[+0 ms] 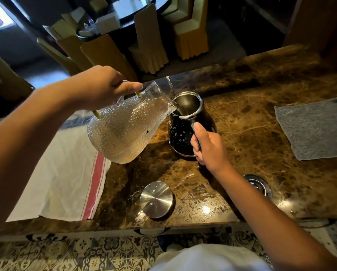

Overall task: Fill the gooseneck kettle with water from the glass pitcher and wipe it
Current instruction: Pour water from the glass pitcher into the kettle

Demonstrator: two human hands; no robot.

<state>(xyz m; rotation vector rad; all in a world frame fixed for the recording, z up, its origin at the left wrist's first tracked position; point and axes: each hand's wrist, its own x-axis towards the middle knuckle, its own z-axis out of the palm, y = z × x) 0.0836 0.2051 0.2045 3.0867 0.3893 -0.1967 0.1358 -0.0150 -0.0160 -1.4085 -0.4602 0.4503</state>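
left hand (103,86) gripping glass pitcher (124,126) handle, pitcher tilted with spout over open gooseneck kettle (185,124), right hand (207,147) clenched round kettle handle, lid (156,199) on counter (251,124)

Bare marble counter (247,122) lay open between the black gooseneck kettle (183,133) and the grey cloth (314,130) at the right. The tilted glass pitcher (124,130) blocked the kettle's left side and mouth. Nearer the front edge, the steel lid (156,199) and a round metal base (258,185) stood apart with bare counter between them, and the white red-striped towel (66,180) covered the left.
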